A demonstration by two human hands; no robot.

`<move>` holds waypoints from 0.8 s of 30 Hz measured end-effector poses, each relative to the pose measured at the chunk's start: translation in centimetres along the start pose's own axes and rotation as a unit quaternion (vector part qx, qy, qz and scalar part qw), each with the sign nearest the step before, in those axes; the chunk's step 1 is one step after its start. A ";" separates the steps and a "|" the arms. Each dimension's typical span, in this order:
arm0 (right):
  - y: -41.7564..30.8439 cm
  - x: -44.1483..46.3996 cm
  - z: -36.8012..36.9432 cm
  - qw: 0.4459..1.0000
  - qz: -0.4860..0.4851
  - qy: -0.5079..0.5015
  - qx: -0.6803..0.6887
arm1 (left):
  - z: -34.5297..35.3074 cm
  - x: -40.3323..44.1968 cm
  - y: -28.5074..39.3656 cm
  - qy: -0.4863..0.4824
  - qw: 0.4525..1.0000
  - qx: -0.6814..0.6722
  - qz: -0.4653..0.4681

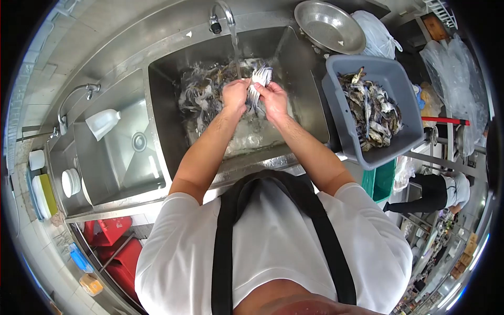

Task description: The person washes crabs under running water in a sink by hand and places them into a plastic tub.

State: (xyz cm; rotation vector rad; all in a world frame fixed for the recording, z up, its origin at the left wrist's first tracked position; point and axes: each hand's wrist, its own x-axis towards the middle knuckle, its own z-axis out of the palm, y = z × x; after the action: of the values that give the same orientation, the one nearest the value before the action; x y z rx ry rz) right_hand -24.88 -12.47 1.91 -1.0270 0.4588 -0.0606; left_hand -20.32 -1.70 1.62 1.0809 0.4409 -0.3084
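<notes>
Both of my hands are over the large sink [310, 105], close to the stream from the tap [223, 16]. Between them is a crab [261, 76], its pale, ridged underside and legs showing. My right hand [273, 100] grips its side with thumb and fingers. My left hand [234, 95] is closed at the crab's left edge; its fingertips are partly hidden, and they seem to pinch the same crab. Below and to the left, a heap of wet crabs [202, 97] lies in shallow water.
To the right stands a grey tub [362, 155] with more crabs [373, 113]. Behind it are a metal bowl [331, 26] and a white plastic bag [375, 34]. A second sink [121, 173] on the left holds a white jug [103, 124]. Another person [436, 191] is at far right.
</notes>
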 end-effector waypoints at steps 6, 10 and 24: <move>0.8 3.7 3.3 0.986 -0.148 -0.067 -0.029 | -1.4 9.7 0.7 0.119 0.961 0.238 0.073; 2.9 8.0 0.0 0.974 -0.059 0.101 -0.194 | -0.6 12.0 1.7 0.049 0.867 0.443 0.222; 10.3 14.4 0.6 0.968 -0.080 -0.166 -0.169 | 10.6 10.0 2.3 -0.236 0.881 0.352 0.209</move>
State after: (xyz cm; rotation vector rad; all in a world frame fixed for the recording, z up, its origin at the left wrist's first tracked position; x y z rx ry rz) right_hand -13.27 -10.33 -11.30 -1.3807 0.0781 0.0478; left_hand -8.51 -10.46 2.77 1.7130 -0.3874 -0.3413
